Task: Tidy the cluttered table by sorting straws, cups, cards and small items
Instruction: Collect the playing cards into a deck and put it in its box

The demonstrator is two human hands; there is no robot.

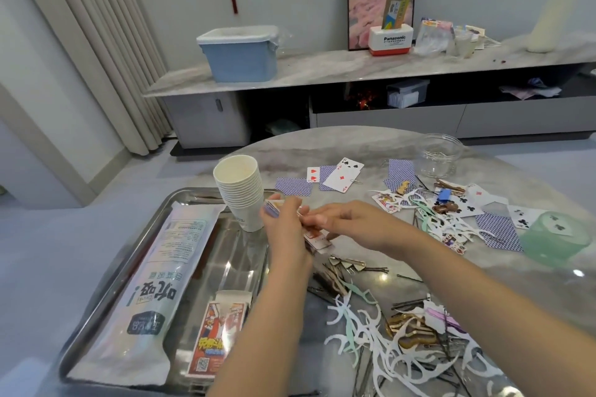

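The left hand (283,222) grips a small stack of glossy playing cards (274,205), fingers curled round its edges, just beside the stack of nested white paper cups (240,190). The right hand (342,219) reaches across to it, fingertips pinching a card at the lower end of that stack. Both hover over the near-left part of the oval grey marble table (354,145), where a shiny rectangular steel tray (106,293) lies at the left edge, holding the cups, a long white plastic packet of straws (154,284) and a colourful card box (216,338). Loose blue-backed and face-up cards (342,176) lie scattered toward the far edge, near a clear glass jar (438,155). White and mint forked plastic picks (364,325) and thin dark hairpins tangle along the near-right edge. A pale green translucent lid (554,235) sits at the right edge. Behind stands a marble-topped cabinet (322,69) bearing a blue plastic bin (240,53).
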